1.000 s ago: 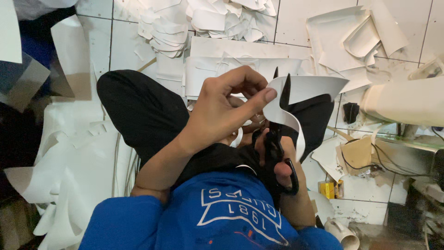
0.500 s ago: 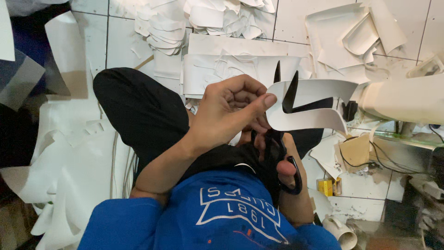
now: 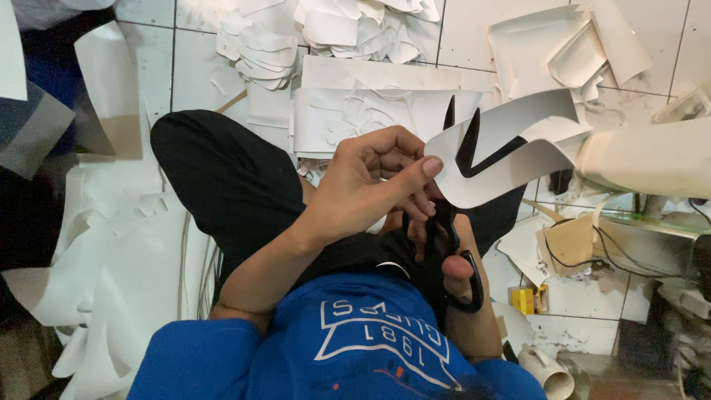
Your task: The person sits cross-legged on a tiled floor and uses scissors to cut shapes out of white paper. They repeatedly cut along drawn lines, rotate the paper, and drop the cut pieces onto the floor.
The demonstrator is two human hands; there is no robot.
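While the cut lengthens since a second ago | left hand [image 3: 363,189] pinches white curved sheet [image 3: 511,155] above lap | right hand [image 3: 452,255] closed round black scissors [image 3: 453,222], blades parted in sheet | strip nearly free

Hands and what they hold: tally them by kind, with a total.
Hands: 2, the left hand and the right hand
Scissors, black: 1, in the right hand, blades open
White cut piece: 1, pinched by the left hand, between the blades
Total: 4
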